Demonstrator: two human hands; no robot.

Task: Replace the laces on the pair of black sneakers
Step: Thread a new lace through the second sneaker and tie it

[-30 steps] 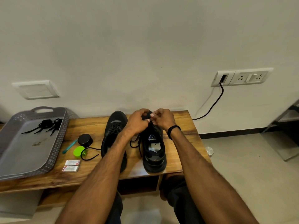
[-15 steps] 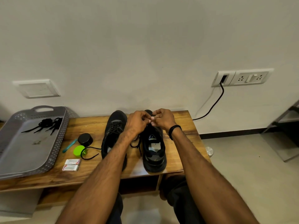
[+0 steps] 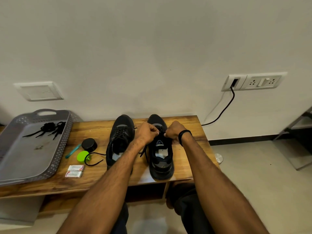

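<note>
Sneakers: a black pair stood side by side on the bench (image 3: 185,123), toes to the wall, heels toward the person.
Left sneaker (image 3: 120,132): laced across the front, tongue up, partly hidden by the left forearm.
Right sneaker (image 3: 161,161): opening and blue tongue label in view, with both hands over its eyelet area.
Lace (image 3: 143,152): black, with its free ends hanging down between the two sneakers; the part at the fingertips was too thin to follow.
Left hand (image 3: 146,134): fingers curled tight, fingertips pinching the lace above the right sneaker's tongue.
Right hand (image 3: 173,131): fingers curled the same way, pinching the lace just beside the left hand's fingertips; the two hands were close, and I could not tell whether they touched.
Wristband (image 3: 184,134): black, on the right wrist.
Loose strand (image 3: 94,163): black cord curled on the bench by the left sneaker's heel, looping past the green lid (image 3: 81,157).
Black jar (image 3: 89,144): round, just behind the green lid.
Teal stick (image 3: 73,150): lay slanted between the jar and the tray.
Boxes (image 3: 75,171): two small white ones, touching, near the bench's front edge.
Tray (image 3: 63,144): grey, perforated walls, on the bench's left end.
Lace bundle (image 3: 49,128): black, tangled, in the tray's far part.
Socket (image 3: 253,81): on the wall at right, with a black cable (image 3: 226,108) plugged in and dropping behind the bench.
Wall plate (image 3: 39,91): white, above the tray.
</note>
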